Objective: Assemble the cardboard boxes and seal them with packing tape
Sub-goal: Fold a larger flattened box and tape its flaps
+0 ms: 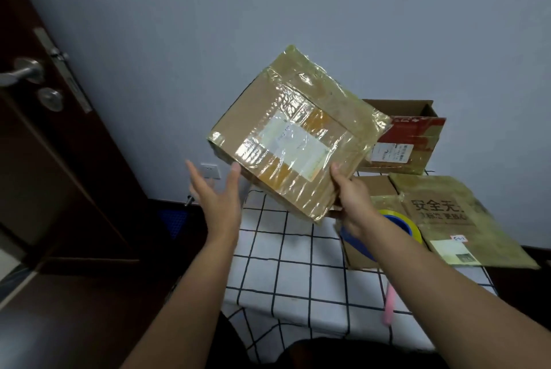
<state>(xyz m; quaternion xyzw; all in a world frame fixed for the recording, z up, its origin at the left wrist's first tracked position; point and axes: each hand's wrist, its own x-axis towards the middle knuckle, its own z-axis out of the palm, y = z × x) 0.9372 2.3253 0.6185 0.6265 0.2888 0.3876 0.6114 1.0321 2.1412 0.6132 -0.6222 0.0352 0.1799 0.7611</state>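
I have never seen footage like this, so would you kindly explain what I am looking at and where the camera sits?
No machine here: a person wears one camera on the head, looking down at their own bare hands. The right hand grips a taped cardboard box, lifted and tilted above the checked tablecloth. The left hand is open with straight fingers beside the box's lower corner. On the table lie a tape roll, a flattened box with printed characters and an open red-printed box behind. A dark door stands left.

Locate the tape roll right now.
Head view, right side: the yellow-and-blue packing tape roll lies on flattened brown cardboard on the checked tablecloth, partly hidden behind the right hand.
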